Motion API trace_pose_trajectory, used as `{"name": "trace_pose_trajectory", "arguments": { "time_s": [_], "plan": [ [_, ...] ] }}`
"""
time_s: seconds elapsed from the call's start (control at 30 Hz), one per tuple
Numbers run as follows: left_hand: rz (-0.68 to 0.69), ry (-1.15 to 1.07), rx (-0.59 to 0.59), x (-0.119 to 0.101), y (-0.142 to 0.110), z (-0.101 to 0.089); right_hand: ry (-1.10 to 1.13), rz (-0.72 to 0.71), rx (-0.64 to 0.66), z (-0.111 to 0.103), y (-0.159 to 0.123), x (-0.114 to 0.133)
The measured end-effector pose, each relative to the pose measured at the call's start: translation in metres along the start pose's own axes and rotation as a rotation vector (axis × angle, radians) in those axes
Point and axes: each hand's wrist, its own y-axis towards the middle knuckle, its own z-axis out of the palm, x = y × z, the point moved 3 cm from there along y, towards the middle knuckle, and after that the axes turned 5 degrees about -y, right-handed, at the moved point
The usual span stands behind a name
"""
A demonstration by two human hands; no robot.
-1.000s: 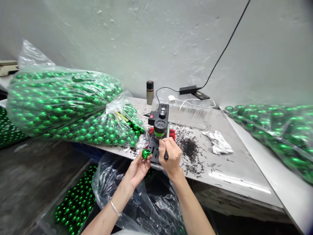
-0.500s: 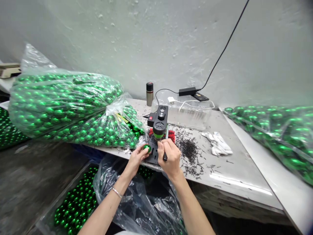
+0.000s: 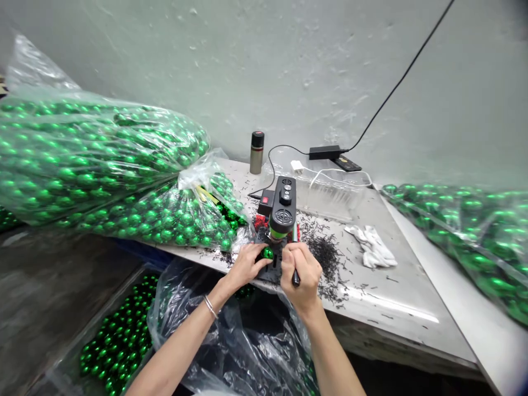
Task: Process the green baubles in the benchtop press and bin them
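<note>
My left hand (image 3: 248,264) holds a shiny green ball (image 3: 268,252) between thumb and fingers, just below the head of a small black bench machine (image 3: 284,206). Whether the ball touches the machine's tip is hard to make out. My right hand (image 3: 302,269) is closed at the machine's right side, around a rod-like tool whose black end (image 3: 296,278) sticks out below the fist; the rest of it is hidden. The machine stands on a dark base plate at the table's front edge, with something red and bristly (image 3: 259,221) behind it.
Many short black strips (image 3: 325,256) lie scattered to the right, near white gloves (image 3: 373,246). Behind are a clear plastic box (image 3: 330,201), a power adapter (image 3: 325,152) and a flask (image 3: 257,154). Bags of green balls (image 3: 94,165) flank the table; a crate of balls (image 3: 117,330) sits below.
My left hand has brought the green ball rightward to beneath the machine's head. My right hand has drawn back from under the head to its right side. The view has shifted slightly.
</note>
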Motion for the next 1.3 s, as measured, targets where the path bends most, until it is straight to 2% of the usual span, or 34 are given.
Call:
{"name": "trace_pose_trajectory", "arguments": {
  "time_s": [0.23, 0.43, 0.63, 0.8, 1.03, 1.3],
  "plan": [
    [0.030, -0.103, 0.091, -0.005, 0.004, -0.001, 0.003, 0.031, 0.035, -0.003, -0.002, 0.001],
    [-0.040, -0.138, 0.188, -0.002, 0.014, -0.003, -0.028, 0.061, 0.054, -0.005, -0.002, 0.002],
    [-0.008, -0.197, 0.151, -0.001, 0.010, 0.004, -0.029, 0.076, 0.028, -0.004, -0.005, 0.003],
    [0.015, -0.156, 0.203, 0.000, 0.014, 0.005, -0.033, 0.118, 0.022, -0.003, -0.007, 0.003],
    [-0.009, -0.112, 0.121, 0.009, 0.015, 0.009, -0.030, 0.101, 0.047, -0.003, -0.009, 0.002],
    [0.005, -0.171, 0.126, 0.014, 0.014, 0.010, -0.040, 0.132, 0.030, 0.001, -0.019, 0.002]
  ]
}}
